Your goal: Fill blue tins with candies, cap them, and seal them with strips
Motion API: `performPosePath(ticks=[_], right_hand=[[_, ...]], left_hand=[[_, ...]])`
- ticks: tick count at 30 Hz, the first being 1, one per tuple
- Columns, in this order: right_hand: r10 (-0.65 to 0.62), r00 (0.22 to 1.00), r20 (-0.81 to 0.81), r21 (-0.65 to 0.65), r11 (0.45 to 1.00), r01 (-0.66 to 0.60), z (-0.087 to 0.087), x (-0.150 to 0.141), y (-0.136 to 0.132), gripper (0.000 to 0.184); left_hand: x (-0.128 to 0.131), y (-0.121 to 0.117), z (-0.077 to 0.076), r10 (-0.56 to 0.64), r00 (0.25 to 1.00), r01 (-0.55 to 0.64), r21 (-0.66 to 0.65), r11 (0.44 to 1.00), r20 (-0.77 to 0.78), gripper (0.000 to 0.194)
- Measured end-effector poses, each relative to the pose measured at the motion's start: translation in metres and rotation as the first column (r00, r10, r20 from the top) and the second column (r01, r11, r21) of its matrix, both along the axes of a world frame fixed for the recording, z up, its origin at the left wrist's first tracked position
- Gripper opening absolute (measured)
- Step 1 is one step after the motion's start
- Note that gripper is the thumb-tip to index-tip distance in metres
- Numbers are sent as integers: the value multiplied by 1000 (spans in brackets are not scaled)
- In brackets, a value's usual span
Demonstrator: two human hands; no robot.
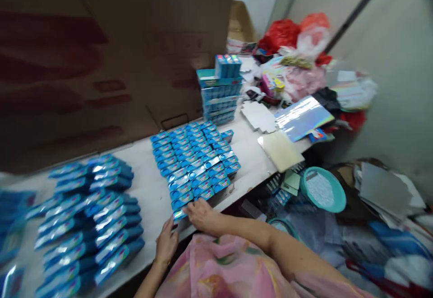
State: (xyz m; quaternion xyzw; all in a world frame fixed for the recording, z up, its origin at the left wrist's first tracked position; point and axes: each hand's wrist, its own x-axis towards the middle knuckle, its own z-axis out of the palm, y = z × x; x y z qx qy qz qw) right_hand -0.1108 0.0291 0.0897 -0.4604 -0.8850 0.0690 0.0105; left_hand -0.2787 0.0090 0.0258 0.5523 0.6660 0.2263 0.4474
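At the near end of a block of small blue boxes, my right hand has its bent fingers on the last small blue box. My left hand is at the left end of that same box, fingers bent and fingertips close to its edge. A small dark spot shows between the left thumb and fingers; I cannot make out what it is. The boxes in the block lie in close rows, each with a round blue mark on its face.
Leaning stacks of blue boxes occupy the table's left. Behind stands a large brown carton. Filled blue trays are piled at the back. White cardboard, a shiny sheet and plastic bags lie right. A teal basin sits below.
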Motion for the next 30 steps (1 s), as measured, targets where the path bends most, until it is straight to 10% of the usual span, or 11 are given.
performPosePath(ticks=[7, 14, 16, 19, 24, 30], right_hand=[[-295, 931, -213, -54, 955, 290, -8, 22, -2, 30], [-791, 433, -432, -216, 557, 802, -27, 160, -9, 24], [-878, 141, -457, -317, 309, 897, -29, 214, -10, 20], [-881, -81, -465, -337, 91, 937, -25, 306, -2, 23], [-867, -181, -465, -270, -56, 961, -8, 473, 48, 27], [-871, -174, -458, -139, -123, 983, 11, 639, 119, 35]], left_hand=[[-37, 30, 9, -57, 998, 57, -20, 998, -27, 42], [-11, 60, 41, -199, 962, 256, 371, 893, -184, 40], [18, 66, 48, -280, 943, 332, 458, 825, -180, 36], [82, 73, 48, -488, 862, 484, 515, 707, -140, 31], [239, 86, 19, -802, 581, 791, 327, 518, -135, 40], [383, 135, -38, -628, 542, 753, -9, 658, -558, 75]])
